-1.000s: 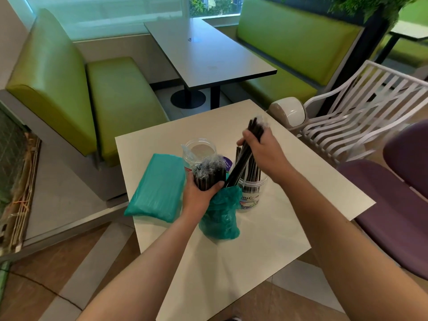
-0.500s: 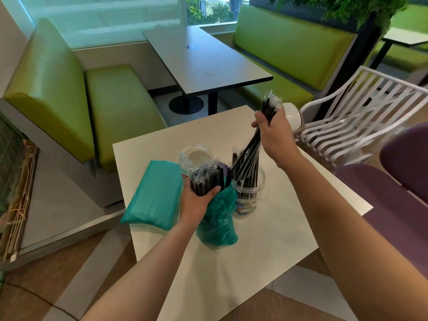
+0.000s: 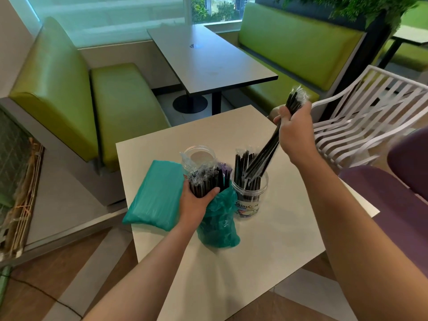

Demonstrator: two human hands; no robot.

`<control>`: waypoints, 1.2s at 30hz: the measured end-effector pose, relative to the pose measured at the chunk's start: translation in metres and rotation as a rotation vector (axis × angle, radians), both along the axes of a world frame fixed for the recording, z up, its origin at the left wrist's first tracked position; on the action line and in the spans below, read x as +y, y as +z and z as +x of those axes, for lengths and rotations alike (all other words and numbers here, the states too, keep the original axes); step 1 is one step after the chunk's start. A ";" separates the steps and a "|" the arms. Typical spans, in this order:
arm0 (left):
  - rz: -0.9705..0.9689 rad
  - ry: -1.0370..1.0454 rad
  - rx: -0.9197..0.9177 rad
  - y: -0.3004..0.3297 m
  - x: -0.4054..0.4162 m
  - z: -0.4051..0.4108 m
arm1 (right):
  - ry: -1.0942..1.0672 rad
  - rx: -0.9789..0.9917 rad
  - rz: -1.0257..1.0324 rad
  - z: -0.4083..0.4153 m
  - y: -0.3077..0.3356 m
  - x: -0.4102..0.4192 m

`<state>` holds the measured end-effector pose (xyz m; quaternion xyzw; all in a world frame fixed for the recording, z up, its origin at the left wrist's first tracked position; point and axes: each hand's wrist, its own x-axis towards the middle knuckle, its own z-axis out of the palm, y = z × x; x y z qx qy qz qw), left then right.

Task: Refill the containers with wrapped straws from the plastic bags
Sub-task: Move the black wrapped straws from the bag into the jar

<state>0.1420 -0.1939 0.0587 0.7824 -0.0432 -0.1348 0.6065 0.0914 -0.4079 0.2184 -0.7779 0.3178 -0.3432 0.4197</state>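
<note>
Our right hand (image 3: 294, 130) grips a bunch of straws (image 3: 266, 156) near the top end, tilted, lower tips inside the labelled jar (image 3: 250, 193) w/ others already standing there. Left hand (image 3: 196, 200) wraps around the open bag (image 3: 217, 223), holding its straw bundle (image 3: 208, 179) upright. Empty jar (image 3: 200, 156) sits behind; a full sealed bag (image 3: 155, 195) lies beside the left hand. To do it well, we'd straighten the bunch vertical, then let go low so the tips seat w/o snagging wrappers; steady the bag so it doesn't tip.

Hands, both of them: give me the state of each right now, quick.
Left hand: closed round the bundle of wrapped straws in the open green bag.
Right hand: closed on a handful of straws over the labelled jar.
</note>
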 end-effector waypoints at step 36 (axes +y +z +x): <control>0.007 -0.001 -0.006 0.001 0.001 0.001 | 0.171 0.381 -0.171 0.007 -0.121 0.040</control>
